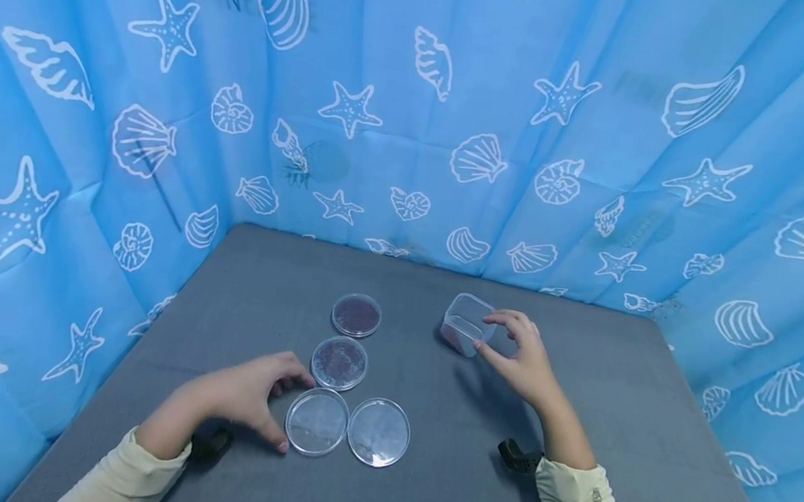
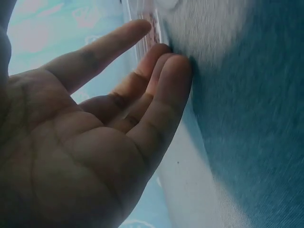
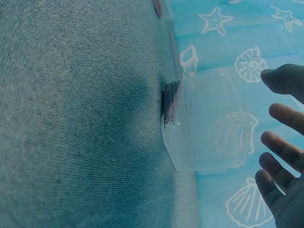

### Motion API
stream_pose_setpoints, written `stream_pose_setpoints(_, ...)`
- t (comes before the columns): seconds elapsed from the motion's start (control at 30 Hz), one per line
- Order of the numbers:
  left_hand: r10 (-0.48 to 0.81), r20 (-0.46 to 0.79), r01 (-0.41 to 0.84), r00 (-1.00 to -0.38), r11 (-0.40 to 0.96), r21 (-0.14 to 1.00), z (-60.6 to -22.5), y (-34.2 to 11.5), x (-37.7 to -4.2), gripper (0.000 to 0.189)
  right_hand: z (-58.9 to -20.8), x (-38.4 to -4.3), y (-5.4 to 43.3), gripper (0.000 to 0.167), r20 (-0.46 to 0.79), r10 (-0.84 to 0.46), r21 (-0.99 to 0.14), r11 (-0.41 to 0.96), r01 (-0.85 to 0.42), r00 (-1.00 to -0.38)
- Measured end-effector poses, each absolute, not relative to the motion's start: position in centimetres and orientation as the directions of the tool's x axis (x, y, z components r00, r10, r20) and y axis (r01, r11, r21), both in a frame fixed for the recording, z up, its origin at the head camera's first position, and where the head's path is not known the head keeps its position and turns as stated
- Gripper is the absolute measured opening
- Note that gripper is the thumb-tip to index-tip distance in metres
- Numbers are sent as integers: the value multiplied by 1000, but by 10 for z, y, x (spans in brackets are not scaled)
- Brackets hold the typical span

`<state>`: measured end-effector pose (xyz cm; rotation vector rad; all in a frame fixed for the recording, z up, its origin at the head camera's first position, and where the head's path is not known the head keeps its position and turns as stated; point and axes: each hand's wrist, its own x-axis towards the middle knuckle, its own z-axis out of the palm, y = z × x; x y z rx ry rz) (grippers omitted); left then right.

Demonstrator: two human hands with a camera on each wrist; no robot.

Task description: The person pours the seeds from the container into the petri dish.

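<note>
My left hand is just left of a transparent petri dish, its thumb and fingers spread around that side and gripping nothing. In the left wrist view the fingers are loosely bent, close over the cloth. A second transparent petri dish lies against the first one's right side. Behind them, one petri dish has a thin purplish layer and another a darker one. My right hand hovers at a clear plastic container with reddish-purple grains at its bottom. In the right wrist view its loosely spread fingers are apart from the container's rim.
Grey cloth covers the table. A blue curtain printed with white shells and starfish encloses the back and both sides. Black straps sit at the wrists.
</note>
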<state>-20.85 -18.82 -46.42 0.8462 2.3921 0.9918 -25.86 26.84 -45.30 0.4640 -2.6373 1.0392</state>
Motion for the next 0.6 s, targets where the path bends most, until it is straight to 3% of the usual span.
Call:
stream_pose_setpoints(0.2, 678, -116, 348, -726, 508, 788, -467, -178, -198, 92, -454, -261, 270, 48, 350, -200, -618, 685, -386, -915)
stream_pose_setpoints(0.43, 624, -89, 374, -776, 570, 732, -473, -165, -195, 99, -457, -261, 272, 53, 350, -192, -634, 672, -383, -917)
stream_pose_setpoints(0.6, 617, -79, 384, -783, 580, 718, -473, -160, -195, 94, -457, -260, 272, 53, 337, -178, -646, 670, -364, -925)
